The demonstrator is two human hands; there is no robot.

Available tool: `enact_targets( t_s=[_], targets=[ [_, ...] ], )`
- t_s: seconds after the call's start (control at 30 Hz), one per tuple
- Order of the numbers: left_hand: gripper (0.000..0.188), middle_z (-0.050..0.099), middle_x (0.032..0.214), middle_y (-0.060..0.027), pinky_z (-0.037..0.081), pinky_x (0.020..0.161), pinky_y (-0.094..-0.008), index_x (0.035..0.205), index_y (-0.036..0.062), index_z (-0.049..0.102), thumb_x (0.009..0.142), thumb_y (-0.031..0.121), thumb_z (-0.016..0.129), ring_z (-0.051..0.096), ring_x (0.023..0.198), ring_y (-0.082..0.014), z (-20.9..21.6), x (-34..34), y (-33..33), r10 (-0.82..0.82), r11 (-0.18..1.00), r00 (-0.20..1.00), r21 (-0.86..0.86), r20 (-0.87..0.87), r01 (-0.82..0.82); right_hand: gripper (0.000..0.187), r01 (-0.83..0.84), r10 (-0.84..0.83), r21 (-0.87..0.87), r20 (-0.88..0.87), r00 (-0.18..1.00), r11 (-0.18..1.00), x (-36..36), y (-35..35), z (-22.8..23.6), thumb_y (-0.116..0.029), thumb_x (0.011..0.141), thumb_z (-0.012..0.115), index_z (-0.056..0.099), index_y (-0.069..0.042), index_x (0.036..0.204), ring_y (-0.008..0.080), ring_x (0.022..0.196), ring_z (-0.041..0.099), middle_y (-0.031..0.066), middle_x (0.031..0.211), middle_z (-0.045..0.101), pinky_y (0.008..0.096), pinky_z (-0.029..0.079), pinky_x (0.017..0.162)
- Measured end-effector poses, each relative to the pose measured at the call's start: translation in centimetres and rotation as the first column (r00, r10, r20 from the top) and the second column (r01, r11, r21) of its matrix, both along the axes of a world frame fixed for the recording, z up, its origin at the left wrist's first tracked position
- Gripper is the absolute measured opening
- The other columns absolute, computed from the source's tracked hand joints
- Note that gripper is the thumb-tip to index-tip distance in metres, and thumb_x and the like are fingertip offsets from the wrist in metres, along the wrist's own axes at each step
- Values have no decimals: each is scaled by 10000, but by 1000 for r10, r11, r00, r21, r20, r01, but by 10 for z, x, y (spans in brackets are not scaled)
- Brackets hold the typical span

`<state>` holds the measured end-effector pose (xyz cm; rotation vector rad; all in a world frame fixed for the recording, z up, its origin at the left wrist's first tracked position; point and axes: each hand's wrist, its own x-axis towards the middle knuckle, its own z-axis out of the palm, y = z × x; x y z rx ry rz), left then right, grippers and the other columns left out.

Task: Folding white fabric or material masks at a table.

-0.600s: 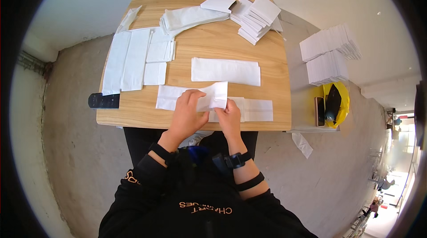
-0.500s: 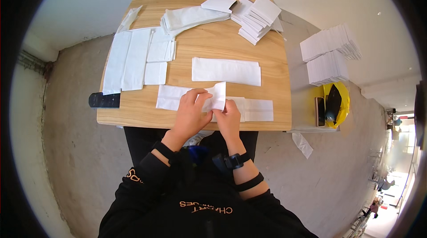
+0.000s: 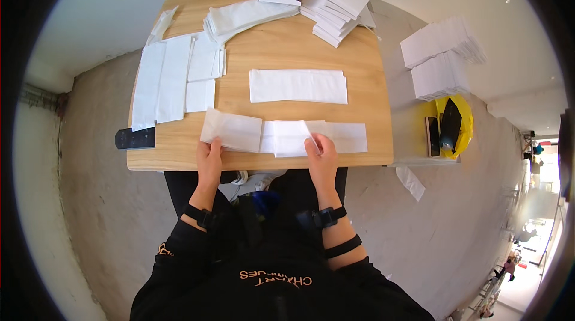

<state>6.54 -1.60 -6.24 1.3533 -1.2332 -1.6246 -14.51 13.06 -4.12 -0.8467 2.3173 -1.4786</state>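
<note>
Along the near edge of the table lies a long white strip [image 3: 347, 138], thin and folded like paper or soft sheeting. My left hand [image 3: 209, 160] pinches the lower left of a thin white sheet [image 3: 238, 129], whose upper left corner lifts off the wood. Further right, my right hand [image 3: 323, 154] grips the raised right edge of a folded white piece [image 3: 290, 136] lying over the strip. Whether these two pieces are joined I cannot tell. Beyond them another folded white strip [image 3: 297, 86] lies flat, touched by neither hand.
Long white strips [image 3: 173, 78] cover the table's left side. At the back are a white stack [image 3: 248, 18] and white box-like packets [image 3: 341, 12]. More packets [image 3: 440, 75], a phone [image 3: 432, 136] and a yellow bag [image 3: 464, 132] stand right. A black object [image 3: 135, 138] juts past the left edge.
My hands have moved apart, the left one leftward to the sheet's left end. The small piece they held upright together now lies lower, over the strip. The view has shifted slightly.
</note>
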Motion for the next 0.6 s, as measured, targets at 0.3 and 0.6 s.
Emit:
enact_targets(
  t_s=[0.3, 0.6],
  targets=[
    [303, 605, 1125, -60, 437, 784, -241, 1248, -38, 516, 969, 75, 481, 531, 916, -83, 10, -8, 12, 15, 994, 999, -109, -39, -19, 339, 115, -130, 115, 128, 983, 987, -23, 11, 2, -169, 833, 700, 591, -25, 1119, 149, 760, 612, 79, 854, 668, 287, 490, 706],
    [309, 607, 1174, -101, 424, 939, -286, 1247, -58, 506, 960, 55, 488, 561, 1068, -151, 5, -9, 16, -48, 983, 999, -177, -12, 46, 372, 125, -139, 250, 39, 990, 960, -30, 13, 3, -174, 802, 716, 594, -73, 1138, 152, 731, 622, 48, 848, 687, 304, 492, 689]
  ],
)
